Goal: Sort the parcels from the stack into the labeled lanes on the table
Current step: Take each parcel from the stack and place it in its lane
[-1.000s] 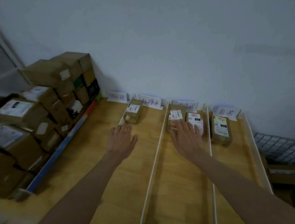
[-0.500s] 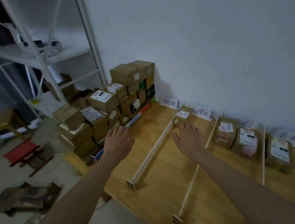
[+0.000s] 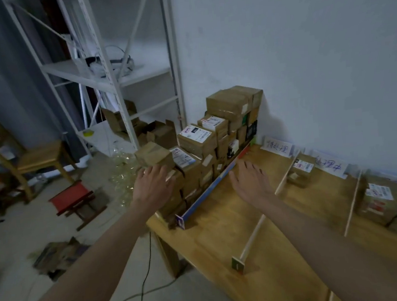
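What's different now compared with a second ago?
The view and both hands have swung left, from the lanes to the parcel stack. The right hand left the lane parcels and now hovers open near the blue divider. The left hand reaches the stack's near boxes, open, holding nothing. The sorted parcels stayed put.

empty hands (image 3: 153, 186) (image 3: 247, 180) near parcel stack (image 3: 206, 144)
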The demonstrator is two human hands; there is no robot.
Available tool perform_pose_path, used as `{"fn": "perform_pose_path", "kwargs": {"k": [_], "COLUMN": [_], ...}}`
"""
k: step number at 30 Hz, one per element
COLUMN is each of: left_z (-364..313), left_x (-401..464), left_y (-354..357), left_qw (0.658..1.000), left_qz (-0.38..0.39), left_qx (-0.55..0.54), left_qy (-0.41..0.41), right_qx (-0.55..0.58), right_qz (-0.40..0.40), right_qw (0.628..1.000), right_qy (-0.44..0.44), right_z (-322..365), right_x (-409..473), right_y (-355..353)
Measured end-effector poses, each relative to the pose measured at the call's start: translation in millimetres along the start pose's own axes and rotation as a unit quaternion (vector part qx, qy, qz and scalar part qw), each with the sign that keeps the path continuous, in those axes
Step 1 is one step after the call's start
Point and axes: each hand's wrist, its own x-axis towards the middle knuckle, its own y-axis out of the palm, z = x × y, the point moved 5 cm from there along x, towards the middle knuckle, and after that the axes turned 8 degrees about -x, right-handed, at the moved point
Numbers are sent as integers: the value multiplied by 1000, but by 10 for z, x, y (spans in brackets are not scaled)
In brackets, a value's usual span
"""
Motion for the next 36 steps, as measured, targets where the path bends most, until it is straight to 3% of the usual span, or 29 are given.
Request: {"fn": "perform_pose_path", "kwargs": {"k": [8, 20, 27, 36], "left_z": [1050, 1371, 1384, 1323], "left_x": [331, 883, 1207, 1610], "left_y": [122, 454, 701, 432], "left_qw": [997, 968, 896, 824], "left_qz": [26, 92, 80, 33], "left_qx": [-30, -167, -354, -499], "left_qy": [-63, -164, -257, -267], "right_qx": [44, 190, 321, 462], "right_qz": [39, 153, 252, 165], "right_qw": [998, 970, 913, 871], "right_qy": [-9, -17, -3, -27], "right_z": [958, 1634, 1910, 2033], "right_x": [411, 1378, 1780, 1873], "right_y": [244, 656, 1004, 810]}}
